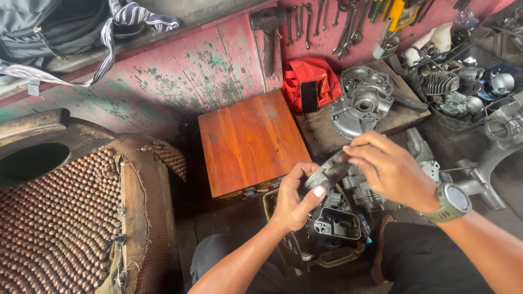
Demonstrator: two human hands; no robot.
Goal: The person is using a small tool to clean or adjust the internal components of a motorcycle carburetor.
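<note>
My left hand (295, 197) grips a small grey metal engine part (327, 173) from below, thumb pressed on its near end. My right hand (385, 166), with a green watch (451, 201) on its wrist, pinches the far upper end of the same part with its fingertips. Both hands hold it just above a dark engine block (335, 223) that sits low between my knees. What lies under the part is hidden by my fingers.
A reddish wooden box (251, 142) stands just behind my left hand. A grey engine casing (362, 101) lies on a board, beside a red cloth (308, 79) with a black phone (309, 96). Wrenches (348, 27) hang on the red wall. A beaded seat cover (60, 218) fills the left.
</note>
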